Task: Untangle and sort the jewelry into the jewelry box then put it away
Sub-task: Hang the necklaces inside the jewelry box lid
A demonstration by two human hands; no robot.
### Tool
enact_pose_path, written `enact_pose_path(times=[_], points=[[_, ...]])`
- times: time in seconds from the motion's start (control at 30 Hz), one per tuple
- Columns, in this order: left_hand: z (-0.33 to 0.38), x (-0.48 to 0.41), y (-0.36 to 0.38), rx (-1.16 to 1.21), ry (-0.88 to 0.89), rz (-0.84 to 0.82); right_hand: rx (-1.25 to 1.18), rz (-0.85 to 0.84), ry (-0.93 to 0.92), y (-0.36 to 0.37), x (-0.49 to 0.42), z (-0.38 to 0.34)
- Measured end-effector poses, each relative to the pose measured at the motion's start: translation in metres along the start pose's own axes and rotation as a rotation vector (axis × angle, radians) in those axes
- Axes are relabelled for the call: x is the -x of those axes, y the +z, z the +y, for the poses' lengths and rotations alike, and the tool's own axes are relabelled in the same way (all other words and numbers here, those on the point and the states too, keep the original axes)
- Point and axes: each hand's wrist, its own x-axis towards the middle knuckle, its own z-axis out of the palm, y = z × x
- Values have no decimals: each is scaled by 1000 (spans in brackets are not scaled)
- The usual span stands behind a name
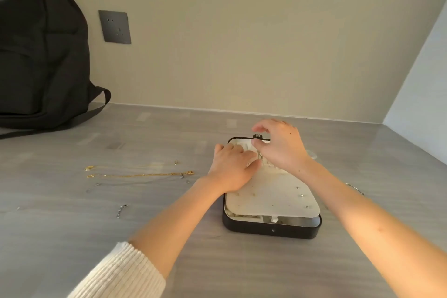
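while thin gold chains (140, 174) wait straightened on the grey table (169, 237), the left hand (232, 167) braces the cream insert (273, 196) of the open black rectangular jewelry box (271, 228) as the right hand (280, 147) curls at its far end, both grips unclear.
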Motion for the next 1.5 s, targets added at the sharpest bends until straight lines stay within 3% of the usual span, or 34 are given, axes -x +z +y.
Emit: enact_pose_path(times=[0.17, 0.3, 0.57, 0.8, 0.93, 1.07, 1.23, 1.33, 1.5], points=[[-19, 23, -19, 117, -103, 171, -62, -74, -110, 6, 13, -41], [-74, 82, -47, 148, -231, 284, -129, -123, -207, 15, 29, -81], [-187, 203, -98, 175, -608, 210, -139, -422, -323, 82, 58, -158], [-242, 230, -104, 35, -843, 187, -170, -371, -235, 135, 53, -206], [-262, 235, -107, 111, -933, 98, -154, -389, -199, 151, 50, -223], [-266, 238, -108, 163, -926, 80, -164, -418, -175, 162, 46, -234], [-245, 226, -102, 252, -687, 29, 3, -482, -248, 167, 38, -245], [-224, 211, -94, 191, -602, -60, 70, -476, -319, 163, 40, -247], [-219, 202, -84, 188, -586, 12, -189, -433, -281, 151, 52, -235]])
